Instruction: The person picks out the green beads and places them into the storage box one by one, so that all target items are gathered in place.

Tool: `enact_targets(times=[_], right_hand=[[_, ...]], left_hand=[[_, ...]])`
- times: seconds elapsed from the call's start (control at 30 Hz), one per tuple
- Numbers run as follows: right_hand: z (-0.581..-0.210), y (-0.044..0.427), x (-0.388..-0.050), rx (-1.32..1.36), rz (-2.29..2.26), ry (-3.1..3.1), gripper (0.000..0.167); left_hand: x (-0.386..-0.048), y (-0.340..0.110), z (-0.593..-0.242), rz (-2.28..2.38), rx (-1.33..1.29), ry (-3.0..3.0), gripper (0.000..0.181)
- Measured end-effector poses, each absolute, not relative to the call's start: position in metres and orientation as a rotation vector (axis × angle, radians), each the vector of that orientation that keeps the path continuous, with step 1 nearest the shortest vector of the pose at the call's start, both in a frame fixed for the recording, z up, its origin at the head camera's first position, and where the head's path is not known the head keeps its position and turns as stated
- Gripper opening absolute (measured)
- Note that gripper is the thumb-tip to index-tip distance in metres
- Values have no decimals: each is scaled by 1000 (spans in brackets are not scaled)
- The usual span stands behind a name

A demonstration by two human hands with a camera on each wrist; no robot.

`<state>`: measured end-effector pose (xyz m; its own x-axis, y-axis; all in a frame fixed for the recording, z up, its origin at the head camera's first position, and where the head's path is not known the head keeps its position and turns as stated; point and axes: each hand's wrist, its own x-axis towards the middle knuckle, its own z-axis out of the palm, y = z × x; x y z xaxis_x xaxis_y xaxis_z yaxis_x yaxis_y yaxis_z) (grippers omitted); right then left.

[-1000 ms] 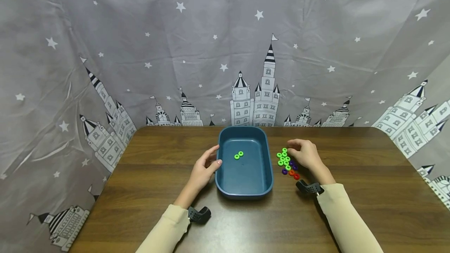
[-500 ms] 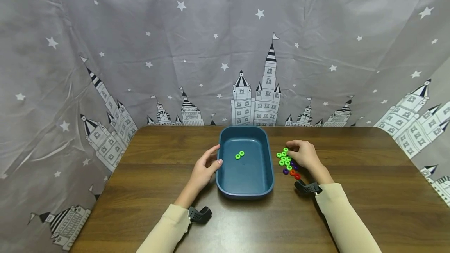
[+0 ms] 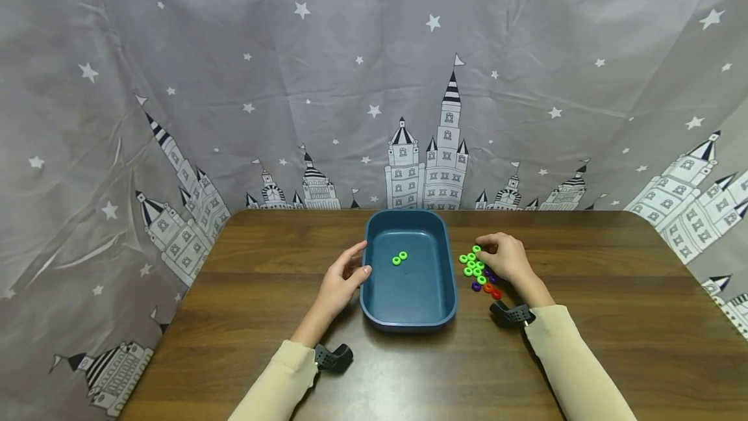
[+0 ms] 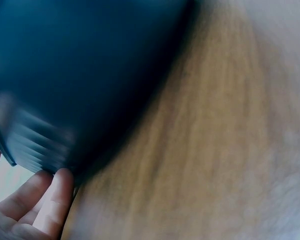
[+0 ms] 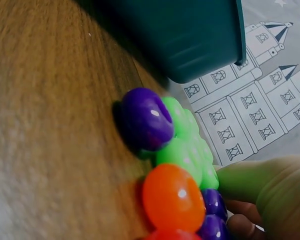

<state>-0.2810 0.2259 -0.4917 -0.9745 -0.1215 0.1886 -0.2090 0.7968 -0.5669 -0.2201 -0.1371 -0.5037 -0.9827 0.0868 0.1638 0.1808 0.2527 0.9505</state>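
The blue tray (image 3: 409, 327) stands on the table with two green rings (image 3: 400, 258) inside. My left hand (image 3: 337, 284) rests at its left side, thumb over the rim; in the left wrist view, fingers (image 4: 55, 200) touch the outer wall. Right of the tray lies a cluster of green rings (image 3: 469, 271), with purple rings (image 3: 476, 286), an orange ring (image 3: 487, 288) and a red ring (image 3: 496, 294). My right hand (image 3: 508, 260) is at the cluster's far right edge, its thumb and index finger beside the farthest green ring. The right wrist view hides the fingertips' contact behind the rings.
The wooden table (image 3: 403, 382) ends at a grey curtain (image 3: 327, 51) printed with castles and stars. Each wrist wears a black device, the left one (image 3: 334, 358) over the table and the right one (image 3: 511, 314) near the red ring.
The right hand's fingers have shifted slightly left, closer to the farthest green ring. My left hand keeps its place against the tray. The head view has shifted slightly.
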Motion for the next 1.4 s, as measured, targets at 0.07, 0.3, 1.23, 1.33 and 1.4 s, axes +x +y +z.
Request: enact_targets(times=[0.07, 0.3, 1.23, 1.33, 1.4], right_hand=[[-492, 225, -281, 264, 912, -2838, 28], [-493, 225, -281, 287, 871, -2835, 26], [-493, 225, -281, 293, 873, -2824, 21], [-493, 224, -281, 291, 877, -2815, 22], [-493, 224, -281, 290, 879, -2813, 22]], left_hand=[[-220, -137, -504, -1861, -268, -2414, 52], [-220, -137, -505, -1879, -271, -2395, 51], [-221, -138, -506, -1873, -280, -2402, 52], [-221, -138, -506, -1870, -278, -2406, 52], [-220, -138, -506, -1868, -281, -2405, 52]])
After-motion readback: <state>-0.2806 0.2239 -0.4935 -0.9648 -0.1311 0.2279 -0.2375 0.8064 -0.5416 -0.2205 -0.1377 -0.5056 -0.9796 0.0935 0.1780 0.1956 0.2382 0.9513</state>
